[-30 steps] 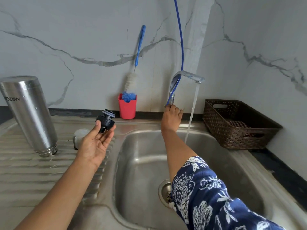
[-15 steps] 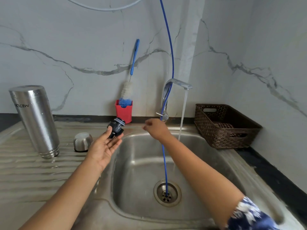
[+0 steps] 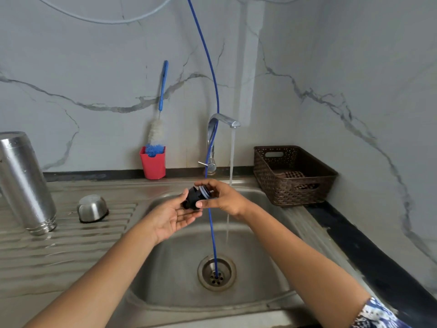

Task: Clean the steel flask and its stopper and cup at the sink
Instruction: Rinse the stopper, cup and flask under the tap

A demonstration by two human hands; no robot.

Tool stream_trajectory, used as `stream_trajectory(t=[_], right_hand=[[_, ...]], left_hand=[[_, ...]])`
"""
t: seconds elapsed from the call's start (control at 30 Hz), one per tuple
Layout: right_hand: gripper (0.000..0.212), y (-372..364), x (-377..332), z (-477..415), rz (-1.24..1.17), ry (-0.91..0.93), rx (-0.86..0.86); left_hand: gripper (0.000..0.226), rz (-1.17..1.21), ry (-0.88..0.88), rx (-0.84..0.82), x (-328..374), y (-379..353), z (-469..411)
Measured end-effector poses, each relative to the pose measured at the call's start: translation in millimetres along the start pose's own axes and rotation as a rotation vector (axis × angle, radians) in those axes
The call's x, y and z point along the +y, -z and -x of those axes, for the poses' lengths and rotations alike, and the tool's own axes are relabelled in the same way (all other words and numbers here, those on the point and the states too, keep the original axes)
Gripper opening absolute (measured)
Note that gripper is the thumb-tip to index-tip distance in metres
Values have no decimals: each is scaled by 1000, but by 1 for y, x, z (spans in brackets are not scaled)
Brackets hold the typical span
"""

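The black stopper (image 3: 194,197) lies on the fingertips of my left hand (image 3: 170,216), held over the back left part of the sink basin (image 3: 170,268). My right hand (image 3: 223,197) grips the stopper's ringed end from the right with thumb and fingers. The steel flask (image 3: 24,183) stands upside down on the ribbed drainboard (image 3: 71,242) at the far left. The steel cup (image 3: 92,208) rests mouth down on the drainboard beside it. Water runs from the tap (image 3: 222,121) just right of my hands.
A thin blue hose (image 3: 212,74) hangs from above into the drain (image 3: 216,272). A red holder (image 3: 153,164) with a blue-handled bottle brush (image 3: 159,119) stands against the wall. A brown woven basket (image 3: 293,174) sits right of the sink.
My right hand left the tap lever and came down to grip the stopper. My left hand carried the stopper right, over the basin. The water keeps running.
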State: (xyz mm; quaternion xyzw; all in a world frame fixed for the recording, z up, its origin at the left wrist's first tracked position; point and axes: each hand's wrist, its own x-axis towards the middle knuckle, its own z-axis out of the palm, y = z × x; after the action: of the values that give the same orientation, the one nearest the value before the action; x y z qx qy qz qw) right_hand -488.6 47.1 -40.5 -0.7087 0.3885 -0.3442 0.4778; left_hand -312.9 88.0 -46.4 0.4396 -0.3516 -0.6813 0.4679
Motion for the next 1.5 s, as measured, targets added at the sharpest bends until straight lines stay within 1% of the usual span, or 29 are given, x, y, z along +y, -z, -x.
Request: stream_trajectory(t=[0.07, 0.13, 0.27, 0.43, 0.53, 0.67, 0.83, 0.97, 1.07, 1.17, 1.3, 1.37, 1.43, 1.47, 1.5], right_hand=[[56, 8, 8, 2, -34, -21, 48], [56, 15, 17, 2, -64, -73, 113], [49, 29, 35, -3, -98, -213, 244], [51, 43, 52, -9, -2, -356, 393], [53, 46, 55, -15, 3, -390, 450], [54, 44, 59, -26, 75, -394, 446], [50, 45, 64, -27, 151, -380, 441], [46, 51, 73, -24, 96, -391, 498], [43, 53, 79, -21, -32, -399, 522], [45, 54, 84, -20, -132, -412, 519], [48, 54, 87, -19, -122, -420, 484], [53, 53, 86, -17, -87, -406, 470], [59, 51, 85, -16, 3, -380, 460], [60, 51, 85, -17, 41, -367, 458], [60, 50, 85, -17, 67, -360, 454]], left_hand=[[37, -17, 16, -10, -5, -8, -6], [38, -90, 18, 1, -10, -12, -10], [36, -218, -32, 87, -21, -6, -14], [33, -299, -46, 134, -31, 7, -14], [34, -305, -49, 151, -33, 15, -18], [30, -307, -44, 162, -35, 21, -20], [28, -303, -54, 180, -35, 27, -23], [27, -311, -48, 186, -38, 29, -25], [26, -314, -46, 184, -39, 31, -27], [23, -320, -42, 180, -40, 33, -28], [24, -328, -34, 176, -41, 32, -27], [25, -341, -38, 175, -41, 31, -27], [25, -388, -63, 189, -42, 30, -26], [24, -489, -105, 209, -42, 30, -26], [23, -673, -165, 231, -43, 31, -26]])
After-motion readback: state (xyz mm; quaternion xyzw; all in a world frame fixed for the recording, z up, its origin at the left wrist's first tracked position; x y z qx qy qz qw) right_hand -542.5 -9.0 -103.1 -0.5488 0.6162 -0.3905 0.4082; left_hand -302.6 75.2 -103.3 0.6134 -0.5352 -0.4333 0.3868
